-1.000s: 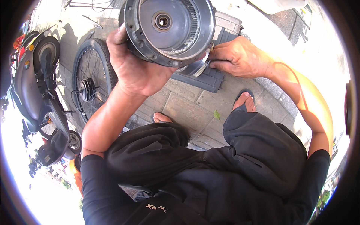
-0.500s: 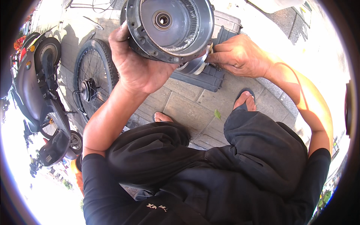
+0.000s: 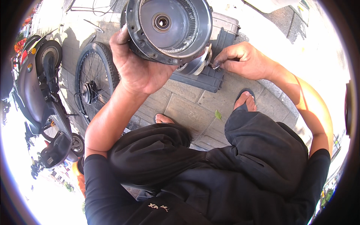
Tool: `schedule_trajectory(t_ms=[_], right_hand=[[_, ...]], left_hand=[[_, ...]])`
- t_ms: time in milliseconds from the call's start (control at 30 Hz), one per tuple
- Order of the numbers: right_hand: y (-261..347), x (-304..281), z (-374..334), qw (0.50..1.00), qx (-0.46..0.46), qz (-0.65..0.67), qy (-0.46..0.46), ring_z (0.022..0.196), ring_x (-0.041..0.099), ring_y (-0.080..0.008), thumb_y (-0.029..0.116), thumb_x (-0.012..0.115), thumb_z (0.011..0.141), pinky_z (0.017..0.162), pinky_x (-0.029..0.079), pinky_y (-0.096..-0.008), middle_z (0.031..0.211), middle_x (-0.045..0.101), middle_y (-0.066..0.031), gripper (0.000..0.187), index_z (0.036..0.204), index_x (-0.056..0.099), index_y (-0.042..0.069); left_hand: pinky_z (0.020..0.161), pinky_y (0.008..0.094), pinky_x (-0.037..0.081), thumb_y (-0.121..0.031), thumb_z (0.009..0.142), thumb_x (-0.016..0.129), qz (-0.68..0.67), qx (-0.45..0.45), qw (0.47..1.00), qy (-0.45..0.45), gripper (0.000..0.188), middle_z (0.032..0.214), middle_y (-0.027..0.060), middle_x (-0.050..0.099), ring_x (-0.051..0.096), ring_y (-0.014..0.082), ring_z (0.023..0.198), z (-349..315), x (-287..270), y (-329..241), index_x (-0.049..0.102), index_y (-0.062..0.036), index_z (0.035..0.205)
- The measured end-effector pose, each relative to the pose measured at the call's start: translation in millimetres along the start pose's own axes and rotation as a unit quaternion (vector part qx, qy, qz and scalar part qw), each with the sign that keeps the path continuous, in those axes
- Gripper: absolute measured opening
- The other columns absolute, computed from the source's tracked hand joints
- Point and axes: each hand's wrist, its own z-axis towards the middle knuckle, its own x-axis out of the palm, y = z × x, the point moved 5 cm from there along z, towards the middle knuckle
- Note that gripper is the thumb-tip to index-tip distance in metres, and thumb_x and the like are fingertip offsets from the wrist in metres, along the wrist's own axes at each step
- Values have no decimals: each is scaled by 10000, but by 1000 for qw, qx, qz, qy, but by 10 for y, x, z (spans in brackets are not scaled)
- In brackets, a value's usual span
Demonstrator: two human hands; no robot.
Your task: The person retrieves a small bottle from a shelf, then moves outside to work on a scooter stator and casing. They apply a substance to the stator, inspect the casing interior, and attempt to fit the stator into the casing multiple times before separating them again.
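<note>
My left hand is closed round the lower left rim of a dark metal hub motor shell. The shell is tilted so its open side faces me, showing a toothed ring inside the wall and a bearing at the centre. Just below and behind it sits a motor core with pale gears, partly hidden by the shell, over a dark plastic toolbox. To the right of those gears my right hand has thumb and fingertips pinched together, darkened with grease. A small shiny bit shows at the fingertips, too small to name.
A bicycle wheel with a hub motor stands at the left on the paving. Beyond it is a parked grey scooter. My sandalled feet rest on the paving slabs, with a green leaf between them.
My right hand has drawn slightly away from the gears, to the right and a little down. The shell has shifted slightly up and left in my left hand.
</note>
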Motion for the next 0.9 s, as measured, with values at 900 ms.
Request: schedule_trajectory(t_ms=[900], right_hand=[[8, 181, -115, 999, 26, -38, 0, 1047, 700, -167, 44, 637, 945, 958, 540, -320, 1135, 757, -121, 445, 1388, 636, 9]], left_hand=[[1088, 668, 505, -784, 841, 629, 104, 36, 993, 35, 996, 1551, 143, 524, 562, 410, 1374, 34, 5, 18, 432, -155, 1588]])
